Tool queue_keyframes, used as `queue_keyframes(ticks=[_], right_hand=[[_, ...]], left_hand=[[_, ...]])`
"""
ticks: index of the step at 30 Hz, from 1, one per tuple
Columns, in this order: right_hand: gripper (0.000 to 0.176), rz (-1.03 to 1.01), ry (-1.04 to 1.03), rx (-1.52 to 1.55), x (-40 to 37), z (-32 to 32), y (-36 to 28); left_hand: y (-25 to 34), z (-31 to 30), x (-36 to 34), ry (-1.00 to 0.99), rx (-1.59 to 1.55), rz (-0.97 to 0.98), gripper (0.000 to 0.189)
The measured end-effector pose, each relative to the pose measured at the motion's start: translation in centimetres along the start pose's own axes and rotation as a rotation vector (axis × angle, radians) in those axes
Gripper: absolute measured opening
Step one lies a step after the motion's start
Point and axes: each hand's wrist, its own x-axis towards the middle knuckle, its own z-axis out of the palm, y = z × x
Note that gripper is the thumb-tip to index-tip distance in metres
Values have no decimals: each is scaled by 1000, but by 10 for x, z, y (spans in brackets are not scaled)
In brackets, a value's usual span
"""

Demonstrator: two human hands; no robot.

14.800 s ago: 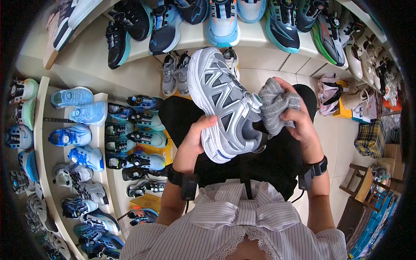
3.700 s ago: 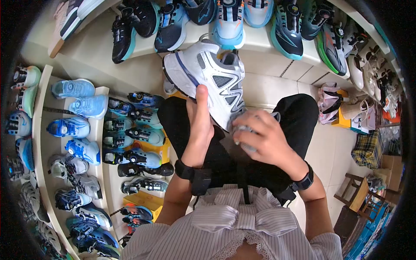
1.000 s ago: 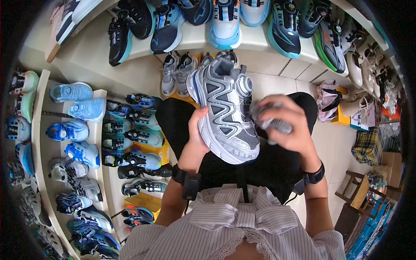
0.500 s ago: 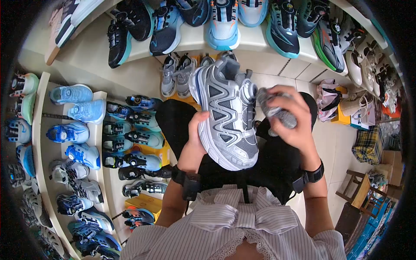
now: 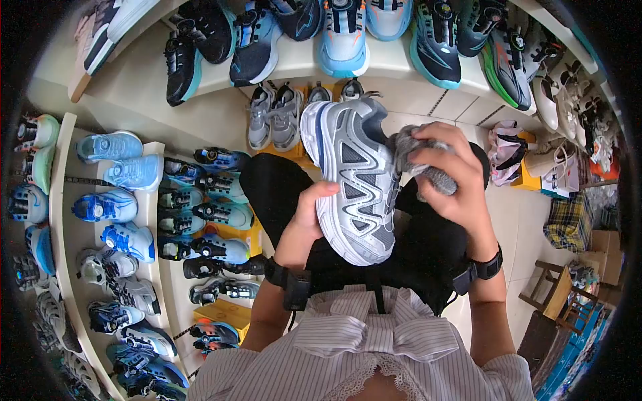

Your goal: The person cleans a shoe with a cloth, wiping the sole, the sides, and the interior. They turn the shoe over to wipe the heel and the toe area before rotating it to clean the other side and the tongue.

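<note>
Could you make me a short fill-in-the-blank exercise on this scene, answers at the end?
1. The left hand holds the shoe; the cloth is in the ____ hand.
2. The cloth's colour is ____.
3. The shirt has a ____ pattern.
4. The trousers are ____.
Missing words, in order: right; grey; striped; black.

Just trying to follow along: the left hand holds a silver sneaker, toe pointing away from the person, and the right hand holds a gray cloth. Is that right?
Not quite: the head view shows the silver sneaker with its toe toward the person. The left hand does hold it, and the right hand the gray cloth.
</note>
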Motion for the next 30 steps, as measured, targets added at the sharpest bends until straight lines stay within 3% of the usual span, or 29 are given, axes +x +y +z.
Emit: queue_keyframes(ticks=[3,7,15,17,19,21,26,30], right_hand=[[29,21,-22,-3,0,4,-3],[27,258,43,169,-7,8,5],[29,374,50,344,-18,5,8],[35,302,-107,316,-16,-7,16],[43,306,-110,305,-15,-16,18],[51,419,-256,228,-13,-26,16],[77,510,-583,417,-19,-28,27],[87,521,-586,544,-19,-20,22]], left_hand=[[0,-3,1,-9,42,-16,60],[4,0,-3,-42,-25,-14,61],[1,-12,-3,-10,-59,-28,60],[1,-13,-3,11,12,-49,61],[1,-15,-4,20,31,-56,62],[2,-15,-3,39,66,-69,65],[5,-16,-3,47,100,-103,63],[9,-1,-8,62,173,-183,64]])
